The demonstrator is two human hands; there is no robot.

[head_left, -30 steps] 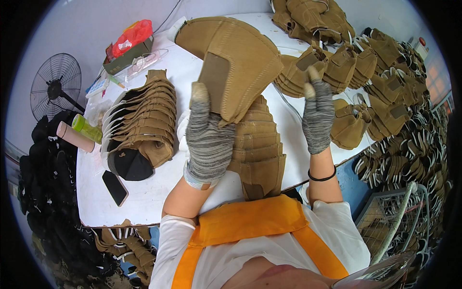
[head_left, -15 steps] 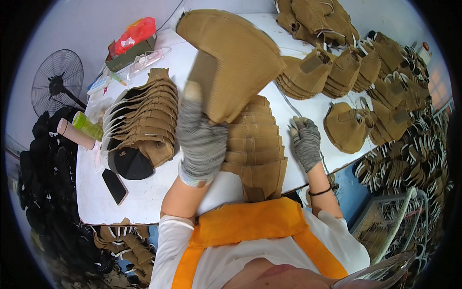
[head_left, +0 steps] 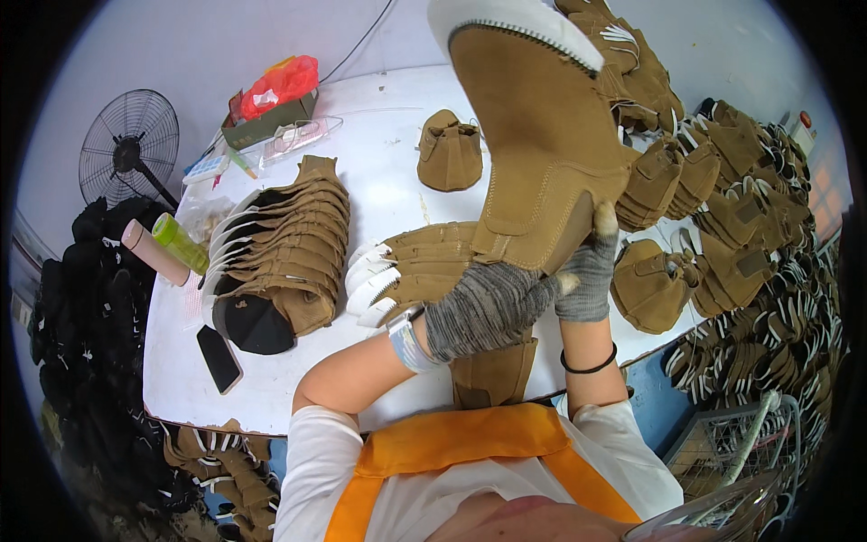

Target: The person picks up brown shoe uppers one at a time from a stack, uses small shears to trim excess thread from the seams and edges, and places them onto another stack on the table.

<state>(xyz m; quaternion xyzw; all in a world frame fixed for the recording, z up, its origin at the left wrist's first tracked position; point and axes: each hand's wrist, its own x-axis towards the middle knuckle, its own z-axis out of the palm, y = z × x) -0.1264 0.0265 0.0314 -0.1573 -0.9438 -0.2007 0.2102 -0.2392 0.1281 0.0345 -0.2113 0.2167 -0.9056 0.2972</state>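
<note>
Now both gloved hands, left hand and right hand, have raised the tan suede boot upper off the bench, each grip closed on its lower edge.

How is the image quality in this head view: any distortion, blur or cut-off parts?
Head view: strong fisheye bend, the white table edge curves and corners go black; lighting even, soft shadows, no glare; the tan boot held by the left hand and right hand is sharp but cropped at the top.

tan suede boot, white sole, grey knit gloves
</note>
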